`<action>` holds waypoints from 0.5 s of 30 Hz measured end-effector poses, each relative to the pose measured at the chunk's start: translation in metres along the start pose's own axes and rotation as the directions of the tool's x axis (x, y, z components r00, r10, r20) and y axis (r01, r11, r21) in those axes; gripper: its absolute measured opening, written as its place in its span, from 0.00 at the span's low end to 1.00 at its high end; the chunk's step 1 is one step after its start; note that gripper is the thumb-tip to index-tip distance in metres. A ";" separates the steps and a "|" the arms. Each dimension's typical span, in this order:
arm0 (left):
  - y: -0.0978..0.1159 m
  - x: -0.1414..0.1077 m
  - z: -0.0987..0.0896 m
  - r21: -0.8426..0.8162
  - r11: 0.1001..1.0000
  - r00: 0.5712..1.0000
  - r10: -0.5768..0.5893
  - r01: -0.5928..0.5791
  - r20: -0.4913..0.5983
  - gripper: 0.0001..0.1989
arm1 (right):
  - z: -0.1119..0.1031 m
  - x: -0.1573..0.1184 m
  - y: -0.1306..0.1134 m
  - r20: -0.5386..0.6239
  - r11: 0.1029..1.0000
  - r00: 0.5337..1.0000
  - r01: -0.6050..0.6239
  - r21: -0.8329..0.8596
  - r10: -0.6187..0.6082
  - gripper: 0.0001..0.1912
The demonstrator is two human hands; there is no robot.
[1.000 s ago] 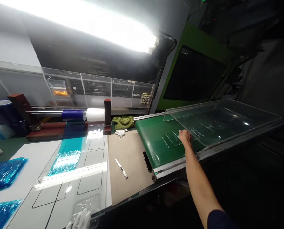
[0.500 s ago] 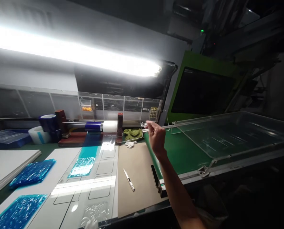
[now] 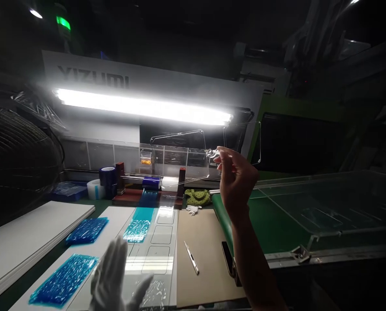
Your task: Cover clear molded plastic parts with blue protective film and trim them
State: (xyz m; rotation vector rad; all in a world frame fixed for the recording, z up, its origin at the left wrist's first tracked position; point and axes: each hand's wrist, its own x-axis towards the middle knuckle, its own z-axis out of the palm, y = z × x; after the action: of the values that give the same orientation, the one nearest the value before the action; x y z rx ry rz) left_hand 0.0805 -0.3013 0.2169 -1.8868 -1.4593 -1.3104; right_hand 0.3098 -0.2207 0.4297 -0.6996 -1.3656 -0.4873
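Raised in front of the lamp, my bare right hand [image 3: 236, 172] pinches a small stem of a clear plastic part [image 3: 212, 153]. Thin transparent frames of this part extend on both sides of the fingers. My left hand [image 3: 115, 276] wears a white glove, with its fingers up and the thumb apart, holding nothing. It is over the lower part of the glass sheet [image 3: 146, 252] with rounded outlines. A teal film strip [image 3: 144, 216] lies on that sheet. Blue film-wrapped stacks [image 3: 65, 278] rest on white board to the left.
A cutter knife [image 3: 192, 258] lies on brown board [image 3: 209, 276]. Behind are film rolls [image 3: 107, 177], a green spotted pouch [image 3: 197, 197] and a crumpled white glove [image 3: 193, 210]. A green conveyor [image 3: 277, 220] stands right, a dark fan [image 3: 18, 160] left.
The view has shifted up and left. My right hand has lifted the clear part higher, before the lamp. My gloved left hand has come up from the bottom edge with its fingers spread.
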 end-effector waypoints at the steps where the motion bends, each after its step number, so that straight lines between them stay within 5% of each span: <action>1: 0.001 0.022 -0.011 -0.011 1.000 1.000 -0.016 0.016 -0.016 0.43 | -0.003 0.000 -0.003 0.000 1.000 1.000 0.006 -0.003 -0.006 0.14; 5: 0.022 0.118 -0.062 -0.117 0.993 0.990 -0.021 0.005 -0.136 0.40 | -0.014 0.003 -0.014 0.010 0.999 0.999 0.037 -0.003 -0.036 0.13; 8: 0.044 0.172 -0.087 -0.240 0.964 0.974 0.065 -0.118 -0.216 0.31 | -0.022 0.003 -0.020 0.011 0.999 0.998 0.054 -0.002 -0.054 0.12; 11: 0.058 0.199 -0.091 -0.231 0.960 0.964 0.098 -0.156 -0.245 0.25 | -0.029 0.001 -0.023 0.019 0.997 0.997 0.071 -0.003 -0.071 0.11; 15: 0.059 0.194 -0.076 -0.164 0.970 0.948 0.125 -0.179 -0.293 0.23 | -0.035 -0.003 -0.020 0.056 0.994 0.994 0.101 -0.041 -0.099 0.10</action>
State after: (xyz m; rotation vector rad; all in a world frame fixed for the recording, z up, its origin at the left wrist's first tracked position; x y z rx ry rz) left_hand 0.1033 -0.2818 0.4318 -1.7952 -1.0571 -1.6112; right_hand 0.3209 -0.2598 0.4279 -0.6870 -1.4495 -0.5832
